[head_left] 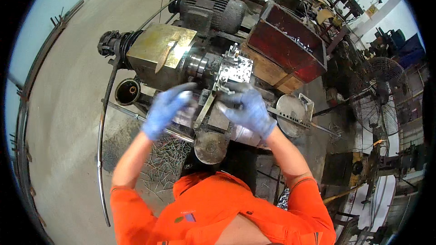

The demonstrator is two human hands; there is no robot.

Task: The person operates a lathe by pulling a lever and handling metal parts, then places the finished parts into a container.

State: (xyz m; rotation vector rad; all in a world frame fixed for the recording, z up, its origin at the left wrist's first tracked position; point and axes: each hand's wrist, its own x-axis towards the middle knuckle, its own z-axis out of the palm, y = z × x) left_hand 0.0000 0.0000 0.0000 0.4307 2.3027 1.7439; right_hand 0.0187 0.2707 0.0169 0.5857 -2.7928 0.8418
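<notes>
My left hand (167, 109), in a blue glove with dark fingertips, is in front of the lathe-like machine's spindle (196, 66). Motion smears its fingers, so I cannot tell whether they hold anything. In a matching glove, my right hand (249, 110) is beside the shiny metal tool slide (235, 70), its fingers curved and apart. A flat metal lever (205, 110) slopes down between both hands. Its upper end lies close to my right fingertips; contact is unclear. Below it sits a round metal disc (210, 148).
A brass-coloured cover (156, 45) bears a flat strip (166, 56). Behind is a dark motor (211, 11). A red bin (288, 41) with metal pieces stands right, near a large fan (379, 95). Thin metal rods (165, 161) litter the floor beside a long bar (101, 154).
</notes>
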